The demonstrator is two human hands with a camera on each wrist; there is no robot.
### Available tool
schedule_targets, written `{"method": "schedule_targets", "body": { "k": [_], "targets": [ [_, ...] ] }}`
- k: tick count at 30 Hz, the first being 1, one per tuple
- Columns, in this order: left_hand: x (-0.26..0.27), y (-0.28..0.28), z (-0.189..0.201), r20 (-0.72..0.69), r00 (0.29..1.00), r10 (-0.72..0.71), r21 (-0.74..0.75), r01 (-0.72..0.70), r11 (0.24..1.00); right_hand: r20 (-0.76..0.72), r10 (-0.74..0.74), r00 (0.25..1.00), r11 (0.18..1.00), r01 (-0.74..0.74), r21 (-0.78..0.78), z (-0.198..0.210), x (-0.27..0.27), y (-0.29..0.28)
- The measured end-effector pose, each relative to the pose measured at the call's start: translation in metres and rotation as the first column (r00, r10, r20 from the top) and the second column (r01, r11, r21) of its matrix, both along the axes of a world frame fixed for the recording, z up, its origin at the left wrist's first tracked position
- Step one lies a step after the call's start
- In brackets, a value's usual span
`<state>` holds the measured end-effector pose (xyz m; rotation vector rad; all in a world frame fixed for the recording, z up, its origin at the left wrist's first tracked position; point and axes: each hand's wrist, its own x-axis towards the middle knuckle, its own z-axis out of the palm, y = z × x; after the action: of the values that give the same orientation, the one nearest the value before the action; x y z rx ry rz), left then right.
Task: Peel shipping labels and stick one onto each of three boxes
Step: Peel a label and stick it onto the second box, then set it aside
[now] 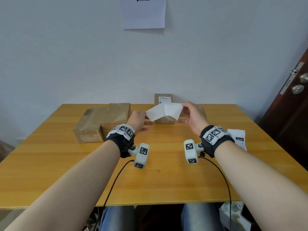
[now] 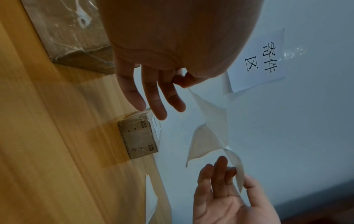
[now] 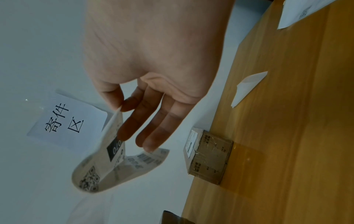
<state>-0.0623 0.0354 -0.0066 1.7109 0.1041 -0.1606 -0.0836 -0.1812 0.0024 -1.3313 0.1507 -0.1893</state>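
A shipping label [image 1: 173,110] and its white backing paper [image 1: 155,113] hang partly pulled apart above the table, in front of a small cardboard box [image 1: 164,121]. My left hand [image 1: 146,116] pinches the backing's left end between thumb and forefinger [image 2: 182,81], its other fingers straight. My right hand [image 1: 182,109] pinches the label's right edge; in the right wrist view the curled label [image 3: 114,159] shows a barcode and a QR code. The small box [image 3: 208,156] carries a label on top. Two larger boxes [image 1: 93,124] [image 1: 120,108] lie at the left.
More printed labels [image 1: 236,137] lie on the wooden table [image 1: 166,180] by my right wrist. A loose white backing strip [image 3: 247,87] rests on the table. A paper sign [image 1: 143,12] hangs on the wall behind; a dark door [image 1: 291,97] stands at the right.
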Motion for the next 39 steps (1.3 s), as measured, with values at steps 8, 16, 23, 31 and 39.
{"method": "schedule_targets", "body": {
  "k": [8,16,23,31,39],
  "targets": [
    [0.004,0.006,-0.003,-0.044,0.997,0.061,-0.114,-0.066,0.991,-0.050,-0.035,0.998,0.997,0.038,0.065,-0.002,0.001,-0.002],
    [0.003,0.019,0.000,-0.180,0.984,-0.003,-0.628,-0.113,0.770,-0.056,-0.004,0.998,0.967,0.018,0.252,-0.001,0.001,-0.006],
    [0.005,0.016,0.003,-0.234,0.972,-0.036,-0.704,-0.143,0.696,-0.115,0.016,0.993,0.867,0.043,0.497,-0.004,0.002,-0.010],
    [0.011,-0.005,-0.003,-0.289,0.957,-0.008,-0.643,-0.188,0.742,-0.226,-0.048,0.973,0.756,0.183,0.628,-0.014,0.003,-0.034],
    [0.017,-0.042,-0.016,-0.309,0.951,0.006,-0.541,-0.181,0.821,-0.268,-0.265,0.926,0.746,0.373,0.551,-0.024,-0.003,-0.090]
  ]
}}
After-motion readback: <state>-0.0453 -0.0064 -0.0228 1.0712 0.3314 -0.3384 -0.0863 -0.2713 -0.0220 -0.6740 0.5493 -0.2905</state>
